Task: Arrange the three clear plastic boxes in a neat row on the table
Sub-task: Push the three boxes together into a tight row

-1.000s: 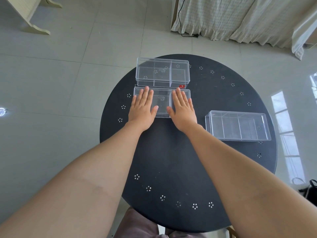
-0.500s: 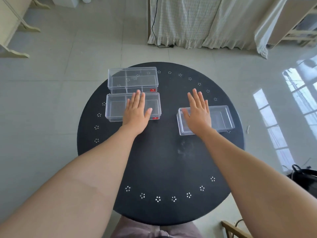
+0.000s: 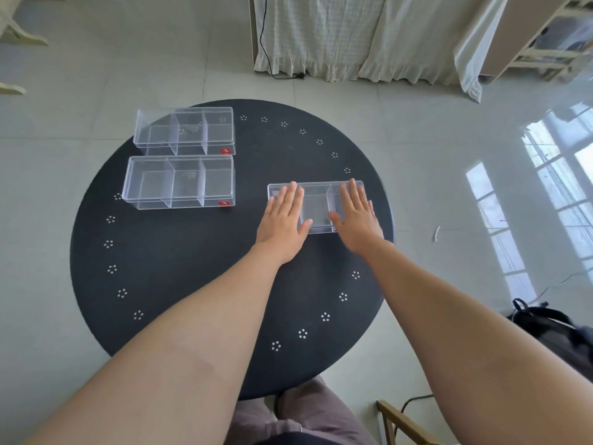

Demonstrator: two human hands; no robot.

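Note:
Three clear plastic boxes with inner dividers sit on a round black table [image 3: 192, 284]. The far box [image 3: 186, 131] and the middle box [image 3: 179, 183] lie one behind the other at the table's left, close together, each with a small red label. The third box [image 3: 316, 205] stands apart at the right. My left hand [image 3: 282, 220] lies flat on its left end and my right hand [image 3: 356, 216] lies flat on its right end, fingers spread, pressing on the lid.
The table's right edge runs just beyond the third box. A black bag [image 3: 555, 332] lies on the tiled floor at the right, a wooden chair corner [image 3: 398, 419] at bottom right, and a curtain [image 3: 353, 33] hangs at the back.
My left hand left the middle box and moved right onto the third box, joining my right hand there. The view shifted toward the right.

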